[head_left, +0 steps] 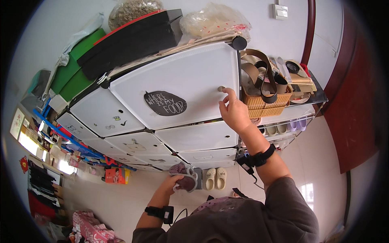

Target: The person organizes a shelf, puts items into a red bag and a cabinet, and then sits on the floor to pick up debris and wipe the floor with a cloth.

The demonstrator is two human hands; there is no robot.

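Tan basket flanks door, right grip touching knob, closure unclear, left grip clutching fabric.

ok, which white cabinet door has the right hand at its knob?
The top-right white plastic door, with the large black cat-head-shaped decal. The right hand is at its round knob; the other visible doors lack that decal.

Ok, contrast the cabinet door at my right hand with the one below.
The upper door bears a black decal; the lower door shows none. Your right hand touches the upper door's knob; the lower door is untouched. The upper door looks larger than the lower. Both are white.
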